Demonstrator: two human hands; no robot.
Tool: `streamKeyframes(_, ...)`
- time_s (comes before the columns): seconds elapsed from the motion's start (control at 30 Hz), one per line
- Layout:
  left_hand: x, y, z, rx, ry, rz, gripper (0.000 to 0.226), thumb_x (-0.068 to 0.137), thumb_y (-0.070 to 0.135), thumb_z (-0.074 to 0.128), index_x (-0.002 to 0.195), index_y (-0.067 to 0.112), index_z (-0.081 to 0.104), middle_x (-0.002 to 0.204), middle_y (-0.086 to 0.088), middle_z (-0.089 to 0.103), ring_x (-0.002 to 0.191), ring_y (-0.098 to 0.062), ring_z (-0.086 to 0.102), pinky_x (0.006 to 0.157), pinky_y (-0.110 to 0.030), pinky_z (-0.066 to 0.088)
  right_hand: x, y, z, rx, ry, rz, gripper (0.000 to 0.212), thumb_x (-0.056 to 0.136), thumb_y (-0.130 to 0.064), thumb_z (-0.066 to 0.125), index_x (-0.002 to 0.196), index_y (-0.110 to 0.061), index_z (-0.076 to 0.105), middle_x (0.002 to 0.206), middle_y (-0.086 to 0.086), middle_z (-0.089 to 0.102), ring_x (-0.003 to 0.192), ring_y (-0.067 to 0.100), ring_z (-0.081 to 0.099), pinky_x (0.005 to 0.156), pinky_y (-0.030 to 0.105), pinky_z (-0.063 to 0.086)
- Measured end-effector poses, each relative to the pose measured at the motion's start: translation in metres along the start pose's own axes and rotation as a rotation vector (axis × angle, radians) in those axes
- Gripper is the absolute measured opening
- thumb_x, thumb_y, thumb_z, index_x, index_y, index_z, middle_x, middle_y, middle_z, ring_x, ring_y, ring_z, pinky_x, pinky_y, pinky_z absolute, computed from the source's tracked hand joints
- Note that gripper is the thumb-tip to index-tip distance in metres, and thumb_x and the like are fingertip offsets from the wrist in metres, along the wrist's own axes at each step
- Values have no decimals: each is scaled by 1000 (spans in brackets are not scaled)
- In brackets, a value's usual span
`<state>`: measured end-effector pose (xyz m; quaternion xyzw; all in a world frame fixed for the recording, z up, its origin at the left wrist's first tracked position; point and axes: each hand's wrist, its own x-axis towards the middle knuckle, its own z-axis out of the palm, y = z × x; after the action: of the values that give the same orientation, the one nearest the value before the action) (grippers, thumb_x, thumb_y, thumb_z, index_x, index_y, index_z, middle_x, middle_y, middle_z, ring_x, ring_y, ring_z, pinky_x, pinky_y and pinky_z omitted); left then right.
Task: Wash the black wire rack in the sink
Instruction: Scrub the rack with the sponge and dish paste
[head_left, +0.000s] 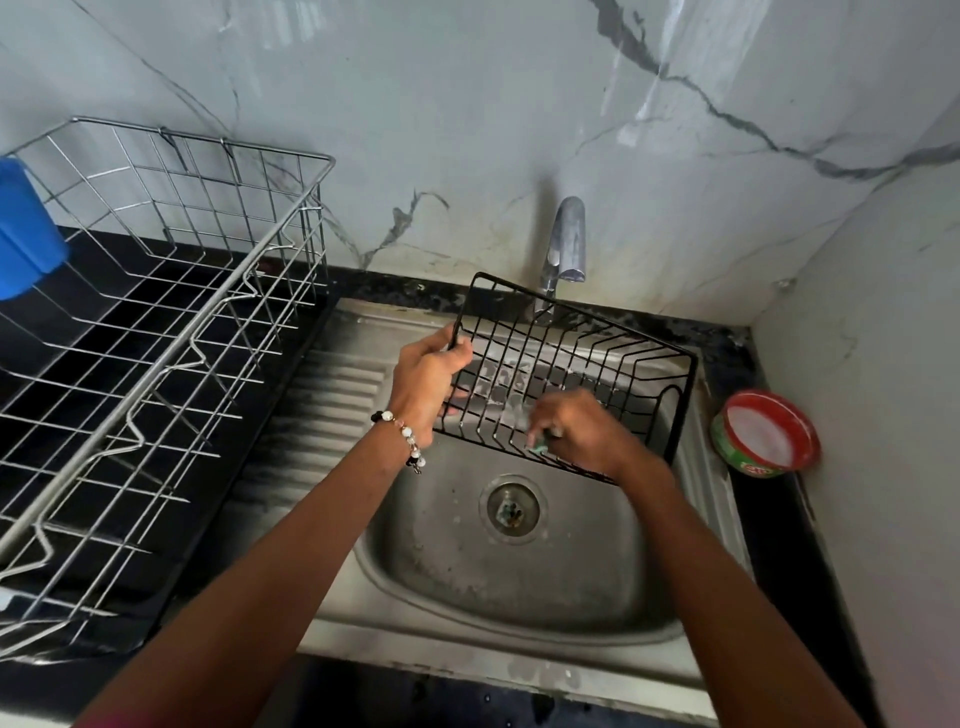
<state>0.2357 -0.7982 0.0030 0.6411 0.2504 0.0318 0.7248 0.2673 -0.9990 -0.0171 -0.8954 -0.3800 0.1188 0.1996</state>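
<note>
1. Over the sink, the left hand closes its grip on the black wire rack by its left rim.
2. The right hand pinches a scrubber against the rack's near wires.
3. Tap just behind; basin open below.

The black wire rack I hold is thin metal wire with a dark, slightly glossy coating, flecked with pale suds. The sink beneath is stainless steel, dull and water-stained, its drainboard ribbed. The tap is polished chrome, spotted. The large dish rack beside it is bright bare metal wire. The wall is smooth, glossy marble-look panel. The counter is dark polished stone. The blue cup looks like matt plastic.
</note>
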Motion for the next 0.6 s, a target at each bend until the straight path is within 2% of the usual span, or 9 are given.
streamKeyframes(0.03,2,2,-3,-1,12,11,13,90,28,63,103,31,67,113,-5,69,85,-29,65,51,-25,47,-9,12,-4,-3,-40,76,21,73,7,72,83,-11,76,89,2,71,72,-10,51,65,1,29)
streamKeyframes(0.13,3,3,-2,-11,14,13,11,91,26,63,101,31,66,111,-5,69,84,-28,64,53,-27,47,-15,30,-9,-126,-115,348,25,77,7,67,91,-12,77,94,9,73,85,18,68,68,14,40)
streamKeyframes(0.23,3,-2,7,-11,16,3,23,90,31,63,113,31,64,106,-2,71,79,-26,64,51,-26,44,-6,16,-8,-238,12,591,21,84,-1,63,105,-3,67,106,19,67,100,32,64,81,32,50)
streamKeyframes(0.3,3,-3,10,-19,30,-9,35,88,35,65,123,30,62,107,-1,72,77,-25,65,50,-25,42,-1,2,-4,-257,73,638,24,87,-1,58,111,3,59,112,24,62,107,39,60,86,38,49)
streamKeyframes(0.4,2,-1,10,-18,37,-17,33,88,36,65,121,31,64,105,1,71,76,-25,65,48,-23,41,14,-17,1,-121,151,600,22,87,-3,59,108,3,61,111,25,61,105,40,59,84,37,49)
streamKeyframes(0.5,-1,-8,12,-16,30,-50,28,88,39,64,115,33,67,102,5,69,79,-28,67,55,-27,46,41,-39,5,7,196,402,18,83,-10,67,100,-5,70,103,16,68,98,31,63,82,32,49)
streamKeyframes(0.6,-3,-10,14,-10,32,-36,25,88,38,65,111,30,69,85,6,68,77,-24,64,57,-28,47,52,-57,7,97,213,178,17,79,-6,68,96,-5,71,95,16,70,90,31,64,77,31,46)
